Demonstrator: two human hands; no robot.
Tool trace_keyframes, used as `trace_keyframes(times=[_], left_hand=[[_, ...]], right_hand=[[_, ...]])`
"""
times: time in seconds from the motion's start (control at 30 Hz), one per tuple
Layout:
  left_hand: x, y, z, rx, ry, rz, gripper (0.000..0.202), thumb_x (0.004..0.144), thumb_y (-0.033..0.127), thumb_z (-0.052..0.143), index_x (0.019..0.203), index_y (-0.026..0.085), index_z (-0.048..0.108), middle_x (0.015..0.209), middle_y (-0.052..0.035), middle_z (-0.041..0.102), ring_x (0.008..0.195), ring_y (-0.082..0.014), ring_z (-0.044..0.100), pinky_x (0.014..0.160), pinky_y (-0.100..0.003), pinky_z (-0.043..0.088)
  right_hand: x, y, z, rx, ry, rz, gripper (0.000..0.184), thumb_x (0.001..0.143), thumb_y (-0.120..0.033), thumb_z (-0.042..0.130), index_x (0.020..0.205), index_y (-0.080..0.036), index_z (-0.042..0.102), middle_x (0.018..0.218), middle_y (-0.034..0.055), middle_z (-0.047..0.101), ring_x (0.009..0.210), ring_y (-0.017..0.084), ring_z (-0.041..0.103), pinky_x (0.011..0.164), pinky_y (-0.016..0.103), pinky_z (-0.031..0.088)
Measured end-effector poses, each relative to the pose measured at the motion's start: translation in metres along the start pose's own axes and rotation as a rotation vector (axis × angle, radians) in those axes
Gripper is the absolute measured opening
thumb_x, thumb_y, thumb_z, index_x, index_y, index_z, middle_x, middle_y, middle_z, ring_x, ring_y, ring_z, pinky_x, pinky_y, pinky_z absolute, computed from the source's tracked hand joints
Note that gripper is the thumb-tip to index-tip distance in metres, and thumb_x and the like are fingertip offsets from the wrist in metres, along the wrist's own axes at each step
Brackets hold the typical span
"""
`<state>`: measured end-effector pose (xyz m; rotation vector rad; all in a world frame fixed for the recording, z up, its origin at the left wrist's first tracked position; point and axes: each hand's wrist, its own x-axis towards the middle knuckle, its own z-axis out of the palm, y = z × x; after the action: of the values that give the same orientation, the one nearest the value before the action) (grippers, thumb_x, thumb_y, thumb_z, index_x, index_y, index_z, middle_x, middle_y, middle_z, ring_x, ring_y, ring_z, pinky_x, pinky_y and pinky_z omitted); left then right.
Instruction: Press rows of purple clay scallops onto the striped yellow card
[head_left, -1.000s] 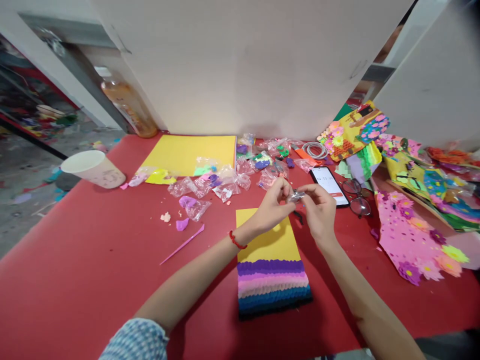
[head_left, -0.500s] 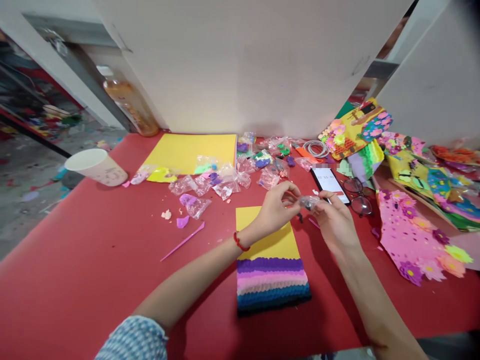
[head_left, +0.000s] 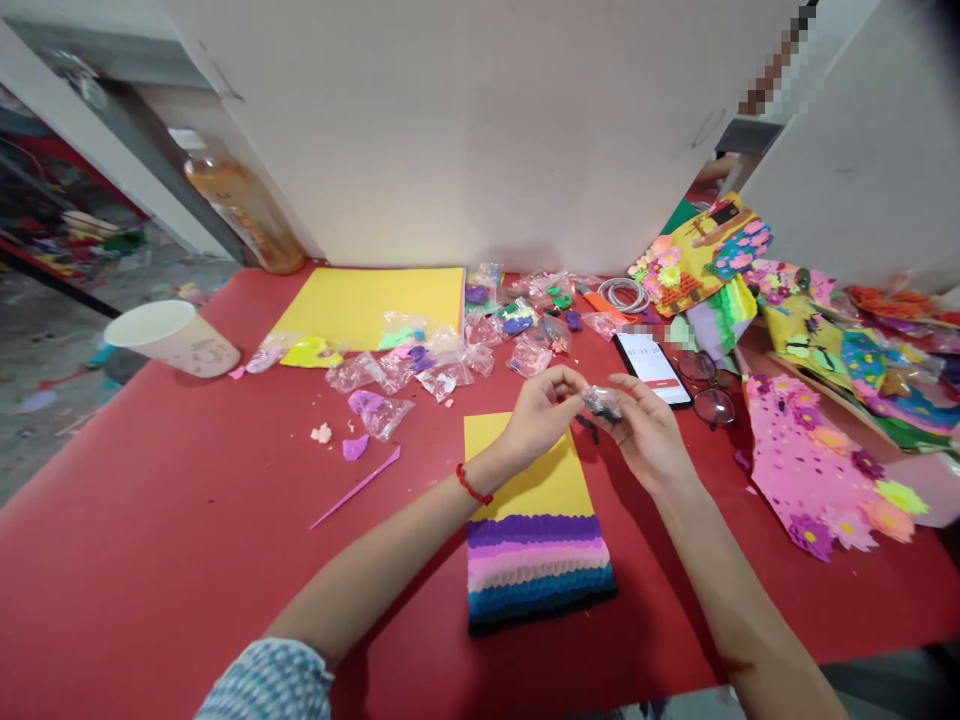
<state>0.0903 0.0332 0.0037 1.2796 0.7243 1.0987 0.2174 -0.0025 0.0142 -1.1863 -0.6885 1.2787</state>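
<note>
Above the red table (head_left: 187, 560), my left hand (head_left: 540, 410) and my right hand (head_left: 649, 435) meet at a small clear plastic bag (head_left: 602, 402) with dark clay in it. Both hands pinch the bag between fingertips. A red cord circles my left wrist. Just below the hands lies a yellow card (head_left: 525, 480) whose lower part is covered with rows of purple, pink, blue and black clay scales (head_left: 538, 572). A small dark scrap (head_left: 587, 425) lies on the table under the bag.
Several small clear bags of coloured clay (head_left: 420, 365) lie scattered beyond the card, with a yellow sheet (head_left: 367, 305), a pink stick tool (head_left: 358, 487) and a paper cup (head_left: 174, 338) on its side. A phone (head_left: 651, 368), glasses (head_left: 705, 392) and finished flower pictures (head_left: 817, 470) fill the right side.
Both hands have drifted slightly with the bag, first right, then back left. The right hand turned palm up under the bag. The left fingers stay pinched at it.
</note>
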Motion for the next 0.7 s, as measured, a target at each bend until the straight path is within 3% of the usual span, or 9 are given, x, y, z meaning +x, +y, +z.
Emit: trace_keyframes(times=[0.23,0.47,0.57,0.7], left_hand=[[-0.005,0.016,-0.004,-0.272,-0.255,-0.174,0.012,0.069,0.005,0.054,0.067,0.017,0.050,0.062,0.0020,0.060,0.062,-0.0102,0.058,0.064,-0.023,0.045],[-0.009,0.020,-0.012,-0.469,-0.211,-0.199,0.026,0.060,0.017,0.074,0.072,0.016,0.051,0.064,0.0039,0.059,0.060,-0.0078,0.055,0.062,-0.022,0.042],[-0.010,0.022,-0.016,-0.395,-0.206,-0.138,0.035,0.060,0.025,0.078,0.071,0.017,0.046,0.063,0.0045,0.059,0.060,-0.0084,0.057,0.063,-0.023,0.044],[-0.010,0.027,-0.023,-0.246,-0.146,-0.041,0.037,0.065,0.033,0.076,0.072,0.019,0.042,0.058,0.0055,0.059,0.052,-0.0080,0.057,0.055,-0.022,0.044]], right_hand=[[0.006,-0.002,0.000,-0.032,-0.111,0.025,0.037,0.054,-0.030,0.072,0.085,-0.023,0.052,0.063,-0.0060,0.064,0.051,0.010,0.058,0.050,0.023,0.045],[0.011,0.002,0.008,-0.088,-0.153,-0.056,0.034,0.053,-0.034,0.074,0.077,-0.023,0.052,0.067,-0.0057,0.061,0.057,0.011,0.059,0.055,0.025,0.048],[0.007,0.000,0.008,-0.119,-0.162,-0.113,0.029,0.056,-0.034,0.074,0.077,-0.023,0.055,0.077,-0.0034,0.064,0.071,0.013,0.062,0.065,0.026,0.051],[-0.004,-0.007,0.001,-0.253,-0.188,-0.304,0.017,0.069,-0.034,0.068,0.081,-0.024,0.061,0.099,0.0002,0.065,0.092,0.015,0.062,0.084,0.032,0.049]])
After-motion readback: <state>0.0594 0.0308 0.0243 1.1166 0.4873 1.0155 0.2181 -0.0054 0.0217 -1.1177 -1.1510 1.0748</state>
